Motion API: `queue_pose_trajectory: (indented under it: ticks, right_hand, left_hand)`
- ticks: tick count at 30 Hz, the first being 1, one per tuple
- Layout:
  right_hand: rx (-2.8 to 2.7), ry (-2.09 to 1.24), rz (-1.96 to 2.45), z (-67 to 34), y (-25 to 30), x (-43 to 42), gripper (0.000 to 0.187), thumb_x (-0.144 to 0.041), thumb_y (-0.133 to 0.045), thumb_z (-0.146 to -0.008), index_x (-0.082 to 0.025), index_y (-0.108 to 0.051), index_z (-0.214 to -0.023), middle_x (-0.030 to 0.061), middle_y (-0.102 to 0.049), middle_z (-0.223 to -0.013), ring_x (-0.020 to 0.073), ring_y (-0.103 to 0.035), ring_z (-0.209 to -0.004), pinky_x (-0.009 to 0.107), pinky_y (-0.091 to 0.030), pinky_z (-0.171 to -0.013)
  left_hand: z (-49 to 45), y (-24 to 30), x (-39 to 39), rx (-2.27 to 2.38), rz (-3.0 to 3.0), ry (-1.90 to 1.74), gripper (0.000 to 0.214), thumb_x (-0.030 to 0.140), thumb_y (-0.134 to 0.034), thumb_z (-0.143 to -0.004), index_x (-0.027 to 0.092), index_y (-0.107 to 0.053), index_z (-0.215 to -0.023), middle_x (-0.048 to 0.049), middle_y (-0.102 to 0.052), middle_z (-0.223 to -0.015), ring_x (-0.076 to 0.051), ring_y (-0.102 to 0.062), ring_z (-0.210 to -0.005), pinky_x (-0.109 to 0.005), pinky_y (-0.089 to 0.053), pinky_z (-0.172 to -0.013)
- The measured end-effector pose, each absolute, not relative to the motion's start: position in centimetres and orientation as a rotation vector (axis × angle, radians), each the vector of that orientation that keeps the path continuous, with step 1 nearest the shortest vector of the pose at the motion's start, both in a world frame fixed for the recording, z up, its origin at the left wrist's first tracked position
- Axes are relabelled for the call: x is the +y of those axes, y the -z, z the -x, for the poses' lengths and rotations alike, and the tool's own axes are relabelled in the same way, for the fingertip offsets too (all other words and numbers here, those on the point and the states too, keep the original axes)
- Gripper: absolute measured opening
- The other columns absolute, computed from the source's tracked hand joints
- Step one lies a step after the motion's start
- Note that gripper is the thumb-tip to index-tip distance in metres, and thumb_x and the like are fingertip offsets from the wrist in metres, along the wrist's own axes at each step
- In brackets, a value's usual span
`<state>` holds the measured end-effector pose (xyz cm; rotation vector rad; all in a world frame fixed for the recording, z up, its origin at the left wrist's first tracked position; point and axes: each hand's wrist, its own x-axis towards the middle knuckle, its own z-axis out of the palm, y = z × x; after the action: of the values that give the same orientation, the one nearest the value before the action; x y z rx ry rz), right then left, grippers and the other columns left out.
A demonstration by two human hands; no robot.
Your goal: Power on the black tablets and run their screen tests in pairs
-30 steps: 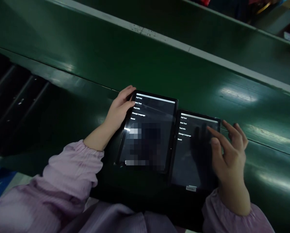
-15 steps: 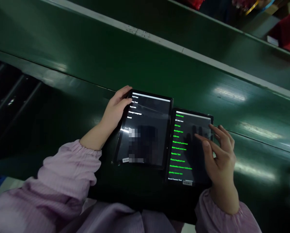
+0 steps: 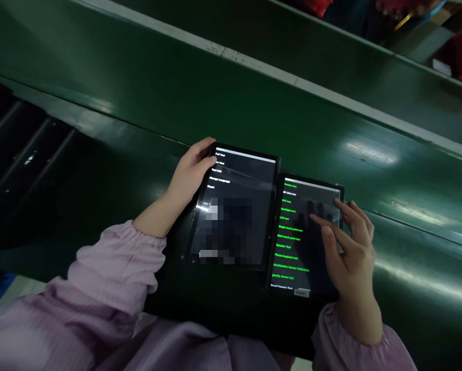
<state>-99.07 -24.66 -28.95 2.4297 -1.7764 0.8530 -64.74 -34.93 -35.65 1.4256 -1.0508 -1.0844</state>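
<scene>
Left tablet (image 3: 238,188): far-left corner grasped by left hand (image 3: 190,172) | right tablet (image 3: 306,239): right side under right hand (image 3: 352,252), loosely spread

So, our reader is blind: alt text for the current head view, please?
The left hand holds the edge of the left tablet, showing a white-text menu, while the right hand is over the right tablet, listing tests mostly in green. The tablets are side by side at a green surface.

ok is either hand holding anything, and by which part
The left hand grips the left tablet by its upper-left edge; the right hand, over the right tablet, holds nothing.
</scene>
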Motion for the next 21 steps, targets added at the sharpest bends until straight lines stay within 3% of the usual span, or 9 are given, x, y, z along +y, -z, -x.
queue_pose_trajectory:
  ticks: [9, 21]
  right_hand:
    - [-1.84, -0.811, -2.404, 98.86, 28.86, -24.66, 0.037, -0.04, -0.052, -0.113, -0.029, -0.087, -0.114, 0.0115, -0.069, -0.147, 0.0387, -0.056, -0.147, 0.069, -0.05, -0.114]
    - [-1.811, -0.757, -2.446, 99.08, 29.06, -24.65, 0.034, -0.037, -0.054, -0.111, -0.03, -0.087, -0.115, 0.01, -0.067, -0.15, 0.0416, -0.052, -0.151, 0.072, -0.048, -0.117]
  left_hand:
    - [64.66, 35.45, -34.64, -0.993, -1.406, 1.136, 0.043, 0.026, -0.072, -0.086, 0.029, -0.077, -0.129, -0.0058, -0.075, -0.145, -0.037, -0.064, -0.143, -0.062, -0.039, -0.132]
    - [64.67, 35.58, -34.74, -0.972, -1.307, 1.18, 0.055, 0.027, -0.073, -0.072, 0.027, -0.077, -0.127, -0.0063, -0.076, -0.144, -0.037, -0.06, -0.149, -0.061, -0.037, -0.132]
